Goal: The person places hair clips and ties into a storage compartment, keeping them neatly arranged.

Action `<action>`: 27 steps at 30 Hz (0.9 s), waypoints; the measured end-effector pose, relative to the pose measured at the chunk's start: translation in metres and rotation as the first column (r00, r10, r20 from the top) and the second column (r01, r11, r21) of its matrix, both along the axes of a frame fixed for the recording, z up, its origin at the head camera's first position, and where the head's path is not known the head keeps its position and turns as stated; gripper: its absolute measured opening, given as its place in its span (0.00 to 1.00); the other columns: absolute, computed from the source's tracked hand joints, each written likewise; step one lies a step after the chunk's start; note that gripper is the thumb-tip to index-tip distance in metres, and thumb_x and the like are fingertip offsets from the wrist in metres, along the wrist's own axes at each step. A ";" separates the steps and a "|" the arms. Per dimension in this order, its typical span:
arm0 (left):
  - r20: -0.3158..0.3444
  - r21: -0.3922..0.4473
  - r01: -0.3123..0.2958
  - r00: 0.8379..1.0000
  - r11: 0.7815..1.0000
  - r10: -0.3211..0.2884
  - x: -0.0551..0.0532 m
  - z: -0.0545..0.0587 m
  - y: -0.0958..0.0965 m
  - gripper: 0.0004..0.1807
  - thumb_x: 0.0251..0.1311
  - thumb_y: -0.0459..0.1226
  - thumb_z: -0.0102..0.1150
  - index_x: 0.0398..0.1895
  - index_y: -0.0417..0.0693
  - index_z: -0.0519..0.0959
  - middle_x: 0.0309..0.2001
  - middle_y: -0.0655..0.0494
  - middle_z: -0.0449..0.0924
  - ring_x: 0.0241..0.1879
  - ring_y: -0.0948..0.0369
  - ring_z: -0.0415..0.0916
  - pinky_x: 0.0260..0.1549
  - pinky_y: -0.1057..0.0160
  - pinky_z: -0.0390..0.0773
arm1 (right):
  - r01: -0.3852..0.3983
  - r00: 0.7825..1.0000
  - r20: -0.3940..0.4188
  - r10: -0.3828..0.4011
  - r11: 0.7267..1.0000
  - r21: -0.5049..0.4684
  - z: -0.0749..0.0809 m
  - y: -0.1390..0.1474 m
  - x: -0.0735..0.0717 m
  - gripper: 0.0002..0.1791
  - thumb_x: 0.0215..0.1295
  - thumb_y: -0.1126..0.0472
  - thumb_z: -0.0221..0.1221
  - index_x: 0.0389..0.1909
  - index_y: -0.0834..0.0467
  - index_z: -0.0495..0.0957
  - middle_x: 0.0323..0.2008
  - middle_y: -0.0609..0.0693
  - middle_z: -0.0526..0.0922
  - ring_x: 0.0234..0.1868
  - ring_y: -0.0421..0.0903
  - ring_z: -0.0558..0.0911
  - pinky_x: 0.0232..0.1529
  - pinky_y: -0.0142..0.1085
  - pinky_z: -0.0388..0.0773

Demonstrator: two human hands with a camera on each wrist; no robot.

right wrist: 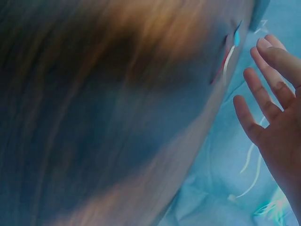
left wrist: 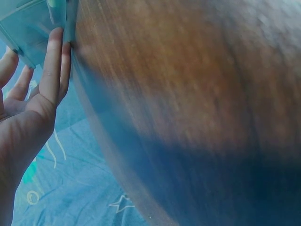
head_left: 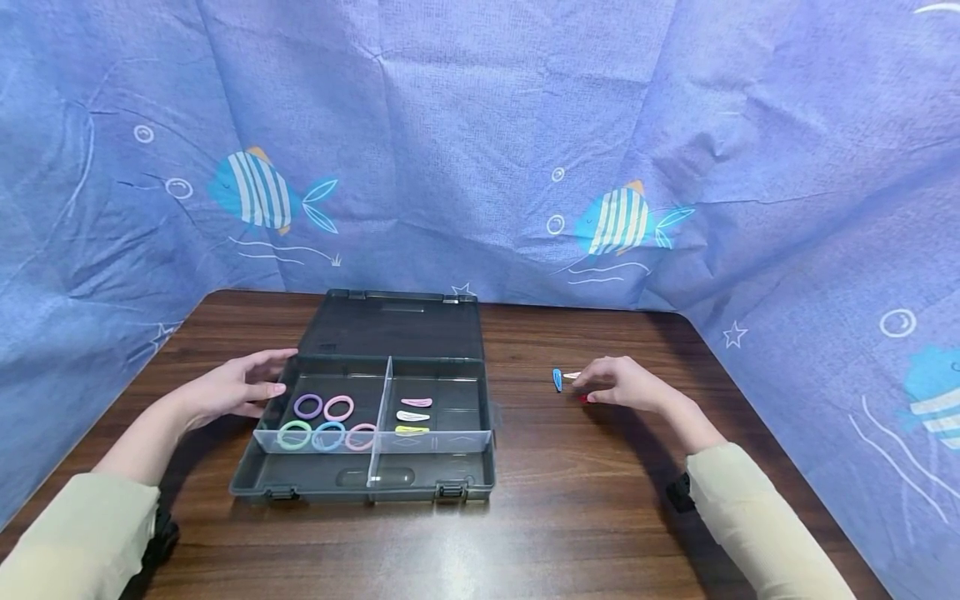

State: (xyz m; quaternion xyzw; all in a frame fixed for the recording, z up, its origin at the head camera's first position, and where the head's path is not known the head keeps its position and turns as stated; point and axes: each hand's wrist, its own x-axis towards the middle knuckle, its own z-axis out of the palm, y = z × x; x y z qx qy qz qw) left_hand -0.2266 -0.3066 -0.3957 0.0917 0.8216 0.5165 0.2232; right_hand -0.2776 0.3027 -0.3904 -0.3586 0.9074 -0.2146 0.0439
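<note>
My left hand [head_left: 225, 392] rests at the left side of a dark clear plastic organizer box [head_left: 438, 471], its fingers touching the wall, as the left wrist view also shows. Hair ties [head_left: 308, 407] in purple, pink, green and blue lie in the box's left compartment. Pink, white and yellow snap hair clips [head_left: 413, 416] lie in the right one. My right hand [head_left: 626, 384] hovers low over three more clips on the table: a blue clip [head_left: 557, 380], a white clip [right wrist: 229, 60] and a red clip [right wrist: 219, 68]. In the right wrist view its fingers are spread apart, holding nothing.
The box's lid [head_left: 397, 325] lies folded back behind it. A clear divider [head_left: 442, 442] crosses the box, with a narrow front section before it. Beneath everything is a brown wood-grain table [head_left: 570, 517]. A blue fish-print cloth [head_left: 480, 125] hangs around its back and sides.
</note>
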 end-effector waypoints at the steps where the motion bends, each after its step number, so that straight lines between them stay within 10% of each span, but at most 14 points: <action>1: -0.001 -0.001 0.001 1.000 1.000 -0.001 0.000 0.000 0.000 0.42 0.67 0.41 0.53 0.75 0.44 0.41 0.68 0.26 0.46 0.59 0.38 0.66 0.46 0.46 0.78 | 0.011 1.000 0.017 -0.011 1.000 -0.005 -0.001 0.002 -0.001 0.15 0.54 0.66 0.67 0.44 0.53 0.83 0.44 0.43 0.83 0.49 0.45 0.79 0.51 0.45 0.75; 27: 0.006 0.000 -0.006 1.000 1.000 0.006 0.001 0.001 0.001 0.41 0.67 0.41 0.53 0.75 0.44 0.42 0.68 0.28 0.48 0.57 0.42 0.69 0.46 0.46 0.78 | 0.006 0.998 0.061 -0.004 0.999 -0.041 -0.026 0.008 -0.015 0.07 0.51 0.65 0.69 0.33 0.53 0.85 0.29 0.44 0.80 0.31 0.40 0.76 0.32 0.32 0.75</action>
